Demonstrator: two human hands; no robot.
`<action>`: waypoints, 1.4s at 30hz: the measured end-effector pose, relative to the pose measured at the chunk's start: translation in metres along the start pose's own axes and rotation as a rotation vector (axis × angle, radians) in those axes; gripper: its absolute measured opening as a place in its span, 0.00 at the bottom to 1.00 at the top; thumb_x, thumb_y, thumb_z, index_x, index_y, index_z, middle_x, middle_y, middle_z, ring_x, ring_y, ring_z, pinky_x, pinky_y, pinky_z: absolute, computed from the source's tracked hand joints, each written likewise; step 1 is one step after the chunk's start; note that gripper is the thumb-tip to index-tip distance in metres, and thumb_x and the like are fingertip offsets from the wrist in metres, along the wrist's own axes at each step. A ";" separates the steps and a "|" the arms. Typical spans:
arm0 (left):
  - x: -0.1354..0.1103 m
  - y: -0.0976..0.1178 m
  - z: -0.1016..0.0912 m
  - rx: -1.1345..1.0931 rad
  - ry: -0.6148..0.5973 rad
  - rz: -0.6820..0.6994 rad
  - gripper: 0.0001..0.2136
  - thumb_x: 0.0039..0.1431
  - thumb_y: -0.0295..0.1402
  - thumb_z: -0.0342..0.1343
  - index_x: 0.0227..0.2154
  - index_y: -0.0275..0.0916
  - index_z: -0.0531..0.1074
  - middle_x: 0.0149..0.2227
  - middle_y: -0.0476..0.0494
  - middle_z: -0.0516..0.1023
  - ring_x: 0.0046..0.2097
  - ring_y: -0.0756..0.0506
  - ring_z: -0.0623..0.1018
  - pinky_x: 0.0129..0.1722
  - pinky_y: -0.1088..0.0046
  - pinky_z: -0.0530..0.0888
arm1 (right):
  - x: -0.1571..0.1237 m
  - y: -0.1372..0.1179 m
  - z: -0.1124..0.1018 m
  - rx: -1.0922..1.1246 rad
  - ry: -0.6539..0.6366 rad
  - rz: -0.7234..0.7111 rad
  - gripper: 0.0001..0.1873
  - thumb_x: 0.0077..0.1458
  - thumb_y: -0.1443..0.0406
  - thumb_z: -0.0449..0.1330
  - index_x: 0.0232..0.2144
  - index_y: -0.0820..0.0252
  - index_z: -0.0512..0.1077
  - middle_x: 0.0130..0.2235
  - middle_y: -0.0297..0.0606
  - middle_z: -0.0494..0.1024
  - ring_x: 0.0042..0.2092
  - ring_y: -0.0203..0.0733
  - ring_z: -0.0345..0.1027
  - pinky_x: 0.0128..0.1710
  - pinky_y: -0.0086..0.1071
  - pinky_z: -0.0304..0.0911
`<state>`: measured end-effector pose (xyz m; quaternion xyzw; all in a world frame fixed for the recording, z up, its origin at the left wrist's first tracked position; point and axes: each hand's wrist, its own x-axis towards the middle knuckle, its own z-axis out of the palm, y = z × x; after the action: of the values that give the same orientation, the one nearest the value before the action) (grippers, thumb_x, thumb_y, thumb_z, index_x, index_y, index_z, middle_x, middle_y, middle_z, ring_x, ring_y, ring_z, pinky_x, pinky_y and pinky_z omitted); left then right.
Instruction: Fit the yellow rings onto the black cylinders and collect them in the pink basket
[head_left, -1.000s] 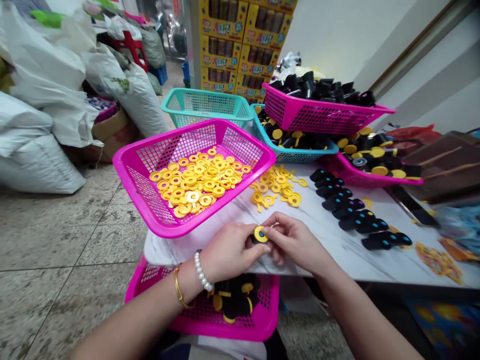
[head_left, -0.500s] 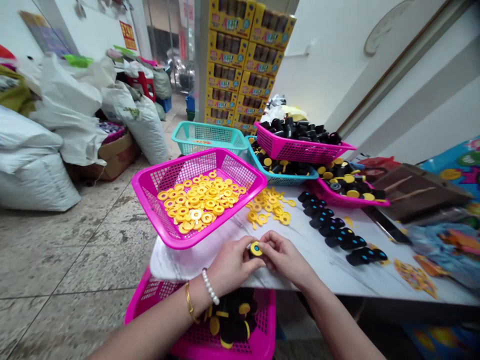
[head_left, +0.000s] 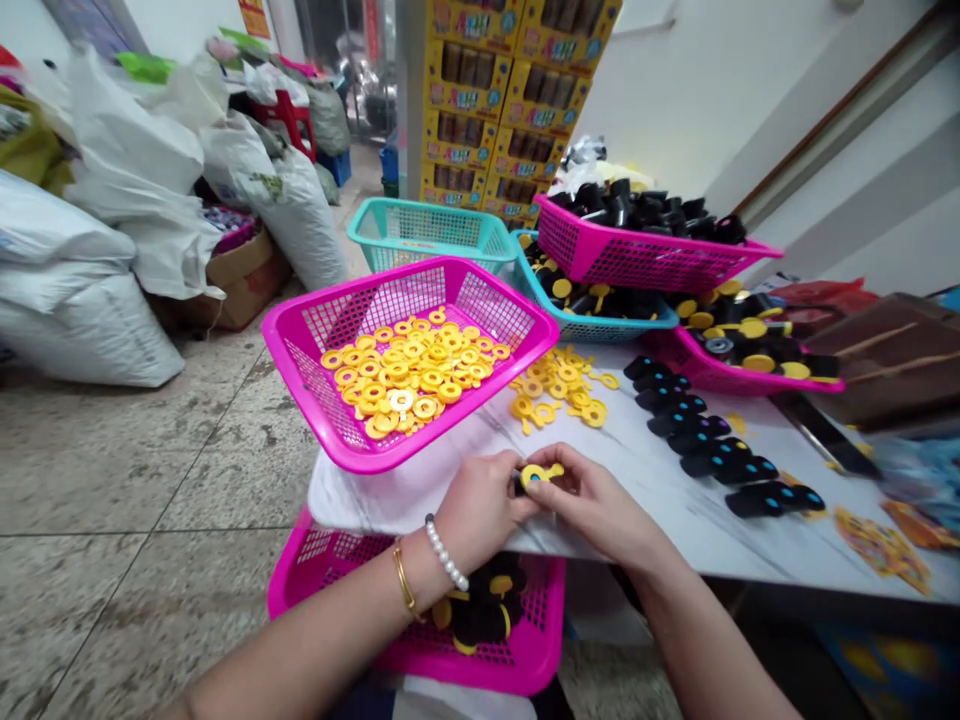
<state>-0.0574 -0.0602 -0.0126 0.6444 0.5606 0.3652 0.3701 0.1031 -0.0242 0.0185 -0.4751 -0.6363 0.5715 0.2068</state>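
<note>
Over the table's front edge, my left hand [head_left: 486,500] is closed around a small black piece [head_left: 517,484], mostly hidden by the fingers. A yellow ring with a tab [head_left: 532,472] lies at the end of that piece, a blue dot showing in its hole. My right hand [head_left: 592,500] pinches the ring, thumb on its near face and fingers behind the tab. Just beyond the hands is a loose pile of yellow ring pieces [head_left: 559,380]. Black pieces with blue dots [head_left: 690,430] stand in rows to the right.
A magenta basket [head_left: 360,458] of yellow rings sits at the left. Below the table edge, another magenta basket [head_left: 551,640] holds black and yellow pieces. Stacked baskets [head_left: 645,262] of black parts stand behind; a dark phone-like slab [head_left: 825,435] lies right. White sacks [head_left: 97,280] crowd the left floor.
The yellow ring's tab now sticks out toward my right hand, where earlier only the round face showed. My right thumb has moved over the ring. The view has tipped down and shifted left.
</note>
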 end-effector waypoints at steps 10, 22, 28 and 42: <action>-0.006 -0.004 0.000 0.012 0.023 0.131 0.10 0.54 0.29 0.57 0.41 0.38 0.69 0.30 0.48 0.74 0.32 0.47 0.73 0.31 0.74 0.67 | -0.001 0.006 0.004 0.017 0.017 0.035 0.21 0.50 0.55 0.65 0.40 0.57 0.63 0.33 0.31 0.72 0.32 0.35 0.66 0.31 0.27 0.60; -0.004 -0.004 -0.004 0.005 -0.008 0.134 0.04 0.55 0.29 0.56 0.35 0.39 0.69 0.32 0.47 0.75 0.34 0.46 0.74 0.34 0.73 0.68 | 0.010 0.007 -0.017 0.313 -0.015 0.145 0.16 0.47 0.56 0.67 0.29 0.62 0.70 0.25 0.32 0.70 0.24 0.32 0.61 0.22 0.26 0.56; -0.001 -0.003 -0.005 -0.013 -0.061 0.123 0.03 0.55 0.30 0.57 0.34 0.38 0.71 0.34 0.46 0.77 0.37 0.45 0.75 0.38 0.72 0.69 | 0.019 -0.006 -0.011 0.108 -0.139 0.193 0.20 0.48 0.56 0.67 0.29 0.58 0.60 0.22 0.25 0.64 0.21 0.30 0.58 0.20 0.24 0.54; -0.064 -0.003 -0.042 0.249 -0.349 -0.018 0.09 0.50 0.29 0.58 0.37 0.41 0.70 0.35 0.46 0.77 0.35 0.43 0.75 0.31 0.72 0.65 | -0.054 -0.016 0.062 -0.422 -0.052 -0.107 0.12 0.46 0.66 0.65 0.33 0.56 0.66 0.25 0.28 0.67 0.26 0.35 0.59 0.23 0.27 0.52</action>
<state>-0.1028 -0.1210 0.0006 0.7337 0.5344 0.1726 0.3825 0.0722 -0.1015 0.0318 -0.4583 -0.7715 0.4257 0.1163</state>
